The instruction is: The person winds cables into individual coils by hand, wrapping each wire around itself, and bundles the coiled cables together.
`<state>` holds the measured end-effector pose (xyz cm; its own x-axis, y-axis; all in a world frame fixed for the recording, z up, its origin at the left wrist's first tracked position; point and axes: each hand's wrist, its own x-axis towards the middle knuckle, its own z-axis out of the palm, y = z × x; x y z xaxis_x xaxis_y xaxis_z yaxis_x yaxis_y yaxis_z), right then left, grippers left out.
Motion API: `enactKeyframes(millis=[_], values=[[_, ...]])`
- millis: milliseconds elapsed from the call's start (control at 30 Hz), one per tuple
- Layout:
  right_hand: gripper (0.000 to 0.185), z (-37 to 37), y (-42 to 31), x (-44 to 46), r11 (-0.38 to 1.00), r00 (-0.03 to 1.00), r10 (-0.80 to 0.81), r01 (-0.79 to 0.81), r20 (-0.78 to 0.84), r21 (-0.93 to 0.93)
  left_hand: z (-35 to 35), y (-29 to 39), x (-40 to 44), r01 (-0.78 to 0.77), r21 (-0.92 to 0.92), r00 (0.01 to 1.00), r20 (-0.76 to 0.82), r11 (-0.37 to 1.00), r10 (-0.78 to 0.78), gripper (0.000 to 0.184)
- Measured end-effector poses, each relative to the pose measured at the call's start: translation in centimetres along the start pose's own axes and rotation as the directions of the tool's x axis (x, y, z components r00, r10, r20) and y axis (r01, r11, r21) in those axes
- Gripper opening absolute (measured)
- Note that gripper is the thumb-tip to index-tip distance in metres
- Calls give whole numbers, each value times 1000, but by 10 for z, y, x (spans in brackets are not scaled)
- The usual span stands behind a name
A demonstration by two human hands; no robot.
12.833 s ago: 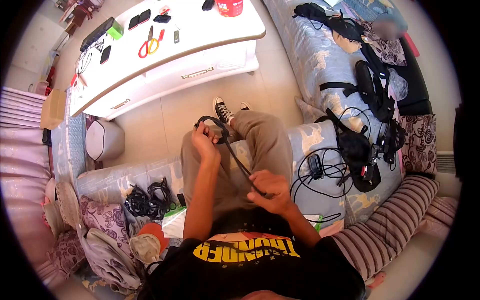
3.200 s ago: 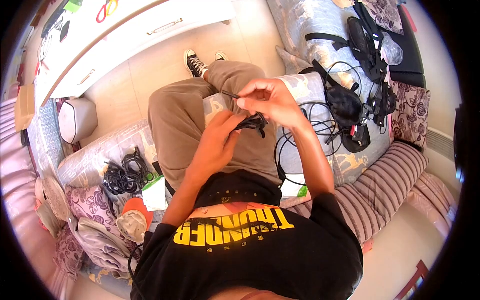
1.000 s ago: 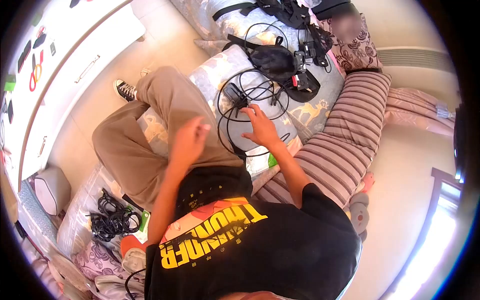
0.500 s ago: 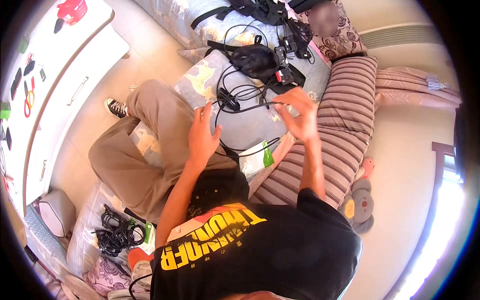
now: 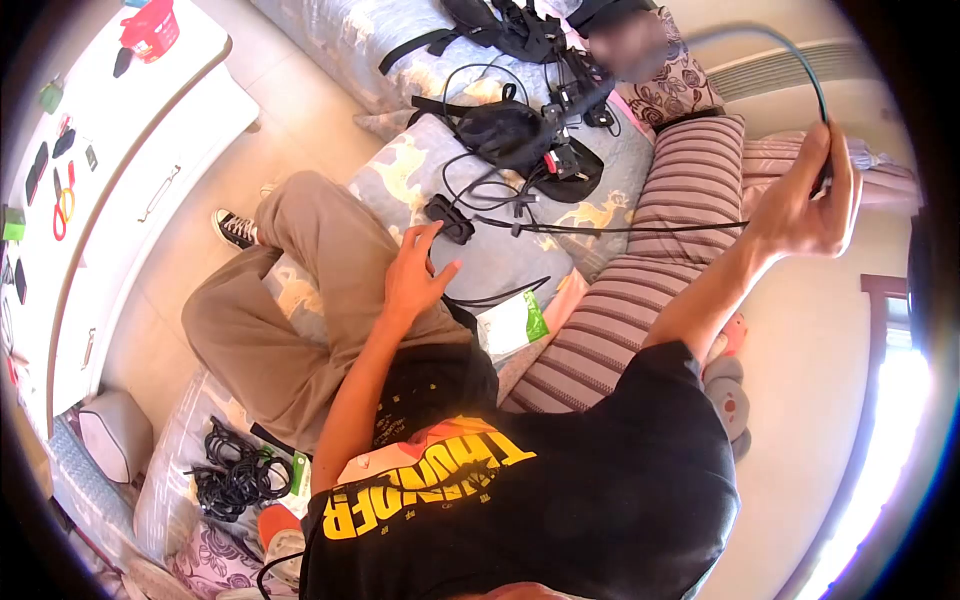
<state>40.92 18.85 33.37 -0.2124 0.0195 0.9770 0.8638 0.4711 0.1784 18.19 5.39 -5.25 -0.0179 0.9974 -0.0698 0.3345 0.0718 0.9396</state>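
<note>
Far left, the white table (image 5: 125,120) carries scissors (image 5: 63,212) and a red tub (image 5: 150,30). Near left, a heap of looped cables (image 5: 240,485) rests on the sofa beside a packet (image 5: 302,478); this portion appears gathered.

At centre, the left hand (image 5: 412,280) has fingers apart, no item visible in them. A black box (image 5: 450,220) lies at its fingertips; contact cannot be determined. Nearer is a second packet (image 5: 512,325); farther, a black pouch (image 5: 505,130).

At right, the right hand (image 5: 815,205) is raised, fingers clamped on the cable (image 5: 822,95), which arcs overhead, blurred. This cable is drawn out, not looped; its gathering appears incomplete.

Count: hands, two; raised cable, one; cable heap, one (cables within not countable); box, one; packets, two; pouch, one; scissors, one pair; tub, one.
</note>
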Motion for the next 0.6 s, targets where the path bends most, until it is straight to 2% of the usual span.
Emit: enactKeyframes(millis=[33,133,233,267,300,367,433,500,533,567,600], values=[[10,0,-1,12,996,996,-65,68,54,-60,2,-2,1,-9,4,1000,-7,1000,9,66],[8,11,-30,34,985,948,172,-175,267,-14,9,-15,2,-22,103,998,66,994,15,64],[13,27,-39,42,914,874,365,-402,320,56,11,-12,-2,-4,18,1000,9,1000,4,66],[12,32,-38,44,957,862,276,-286,426,-40,10,-8,-1,-25,-13,1000,12,1000,25,66],[12,38,-49,42,923,838,81,-267,539,276,7,-6,-1,-43,-40,999,16,998,44,66],[8,51,-51,40,881,788,-85,-226,610,415,4,-4,2,-138,-35,990,-7,990,138,66],[13,62,-52,26,803,537,-243,-355,808,478,5,-4,5,-278,30,959,-49,960,279,68],[13,67,-82,-4,802,299,-307,-430,904,414,8,-2,9,-224,-62,974,-35,973,222,73],[12,74,-91,-27,760,281,-346,-476,895,443,9,-2,11,-195,-108,981,-26,975,193,76],[12,81,-98,-51,714,266,-386,-521,883,469,14,-7,12,-144,-210,986,-108,967,123,77],[13,83,-106,-73,710,188,-467,-503,864,493,21,-16,14,-100,-313,982,-184,945,43,78]])
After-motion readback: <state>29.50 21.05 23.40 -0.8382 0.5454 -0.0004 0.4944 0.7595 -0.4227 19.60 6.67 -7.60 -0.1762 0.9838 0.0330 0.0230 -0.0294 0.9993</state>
